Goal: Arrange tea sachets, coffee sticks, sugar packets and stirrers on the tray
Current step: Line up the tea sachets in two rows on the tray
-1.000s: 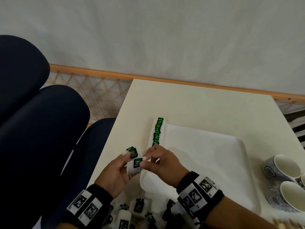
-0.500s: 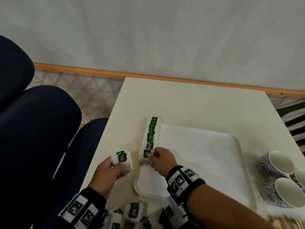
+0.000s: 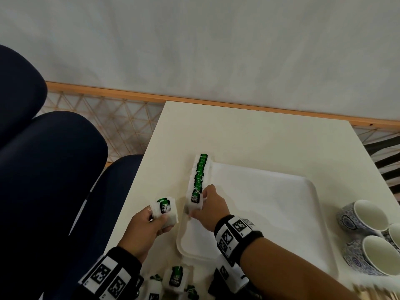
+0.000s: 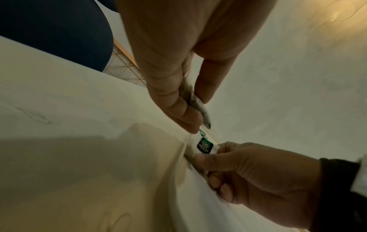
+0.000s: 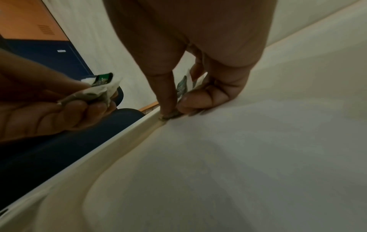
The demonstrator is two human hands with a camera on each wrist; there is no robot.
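Pinched between thumb and fingers of the right hand (image 3: 208, 207) is a single tea sachet (image 3: 195, 200), stood upright at the near end of a row of tea sachets (image 3: 200, 173) lined along the left rim of the white tray (image 3: 270, 213). From the right wrist view, the sachet's lower edge is seen touching the tray floor just inside the rim, with the thumb on one face and a curled finger on the other. A small bunch of sachets (image 3: 165, 211) is gripped in the left hand (image 3: 144, 229), held above the table (image 3: 259, 135) just left of the tray and apart from it. Each sachet is white with a dark green tag; "GREEN TEA" can be read on the tag of the placed one in the left wrist view (image 4: 204, 146), under a small oval logo too blurred to make out. More loose sachets (image 3: 176, 278) are noted on the table by the near edge, between the two wrists. Black wristbands carrying square black-and-white coded markers are worn on both wrists. Blue-patterned cups (image 3: 363, 219) with white insides are grouped on the table just right of the tray. Dark blue chair cushions (image 3: 49, 169) are seen to the left of the table.
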